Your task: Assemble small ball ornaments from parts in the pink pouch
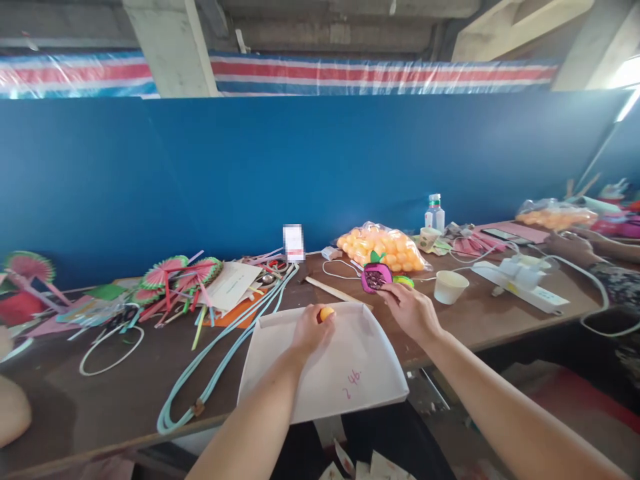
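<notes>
In the head view, my left hand (pixel 311 328) is closed round a small orange ball (pixel 327 313), above a shallow white box lid (pixel 370 347) with handwritten red marks. The ball's lower part is hidden by my fingers. My right hand (pixel 407 308) reaches to a purple fruit-shaped dish (pixel 367 283) with a green leaf top and small dark pieces inside. Its fingertips are pressed together at the dish's lower right; what they hold, if anything, is too small to make out. Just behind that hand lies a yellow-green round thing (pixel 404 281), partly covered.
A clear bag of orange balls (pixel 385 248) lies behind the dish. A paper cup (pixel 451 287) and a power strip (pixel 520 287) stand right. A hammer (pixel 330 290) lies behind the lid; pale blue cords (pixel 220 360) and paper fans (pixel 165 277) are left. Another person's hand (pixel 573 248) is far right.
</notes>
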`<action>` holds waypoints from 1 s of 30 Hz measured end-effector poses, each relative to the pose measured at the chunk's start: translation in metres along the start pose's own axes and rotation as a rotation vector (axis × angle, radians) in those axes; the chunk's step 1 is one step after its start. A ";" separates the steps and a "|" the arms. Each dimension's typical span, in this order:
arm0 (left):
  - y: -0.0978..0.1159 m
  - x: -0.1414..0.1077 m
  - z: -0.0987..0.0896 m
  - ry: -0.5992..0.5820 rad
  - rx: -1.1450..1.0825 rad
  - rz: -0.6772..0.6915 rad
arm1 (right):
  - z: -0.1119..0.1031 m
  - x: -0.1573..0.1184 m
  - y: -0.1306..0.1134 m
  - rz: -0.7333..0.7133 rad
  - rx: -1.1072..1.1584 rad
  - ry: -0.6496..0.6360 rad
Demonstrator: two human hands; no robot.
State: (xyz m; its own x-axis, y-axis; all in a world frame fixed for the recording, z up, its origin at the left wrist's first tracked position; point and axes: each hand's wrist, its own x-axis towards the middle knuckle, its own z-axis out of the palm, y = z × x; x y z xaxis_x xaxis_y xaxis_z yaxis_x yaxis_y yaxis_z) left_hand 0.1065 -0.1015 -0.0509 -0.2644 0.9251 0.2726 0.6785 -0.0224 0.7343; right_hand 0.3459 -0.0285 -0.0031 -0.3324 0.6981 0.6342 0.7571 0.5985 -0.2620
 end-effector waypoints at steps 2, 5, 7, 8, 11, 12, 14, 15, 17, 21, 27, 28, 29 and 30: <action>-0.001 0.000 0.001 -0.004 -0.009 -0.009 | -0.003 0.000 0.006 0.046 -0.066 -0.040; -0.003 0.001 0.001 -0.002 -0.013 0.010 | -0.008 -0.005 0.015 0.120 -0.159 -0.136; -0.004 0.001 0.002 0.006 -0.015 0.042 | -0.011 -0.011 0.020 0.151 -0.194 -0.218; -0.004 0.001 0.001 0.011 -0.018 0.057 | -0.012 -0.014 0.022 0.165 -0.206 -0.257; -0.004 0.000 0.001 0.016 -0.021 0.084 | -0.016 -0.019 0.023 0.215 -0.214 -0.343; -0.004 0.000 0.001 0.017 -0.017 0.081 | -0.018 -0.019 0.023 0.233 -0.206 -0.353; -0.004 0.000 0.002 0.021 -0.010 0.062 | -0.022 -0.017 0.022 0.258 -0.183 -0.340; -0.004 0.000 0.002 0.022 -0.009 0.052 | -0.024 -0.015 0.021 0.264 -0.170 -0.319; -0.004 0.000 0.004 0.026 -0.011 0.043 | -0.028 -0.008 0.020 0.256 -0.152 -0.267; -0.004 -0.001 0.004 0.029 -0.006 0.040 | -0.030 0.016 0.019 0.201 -0.161 -0.293; 0.001 -0.002 0.000 0.004 0.007 0.015 | -0.030 0.053 0.011 0.186 -0.265 -0.614; 0.002 -0.002 0.000 0.002 0.013 0.010 | -0.029 0.056 0.009 0.180 -0.288 -0.663; 0.002 -0.002 0.000 0.002 0.018 0.003 | -0.027 0.058 0.008 0.174 -0.311 -0.703; 0.002 -0.002 0.000 0.001 0.021 -0.002 | -0.025 0.060 0.008 0.167 -0.329 -0.731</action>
State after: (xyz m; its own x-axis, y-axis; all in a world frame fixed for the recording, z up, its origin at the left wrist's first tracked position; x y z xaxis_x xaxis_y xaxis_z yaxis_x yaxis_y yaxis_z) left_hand 0.1080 -0.1036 -0.0497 -0.2671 0.9246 0.2717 0.6919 -0.0123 0.7219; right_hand 0.3461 0.0079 0.0508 -0.3970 0.9160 -0.0584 0.9177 0.3970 -0.0118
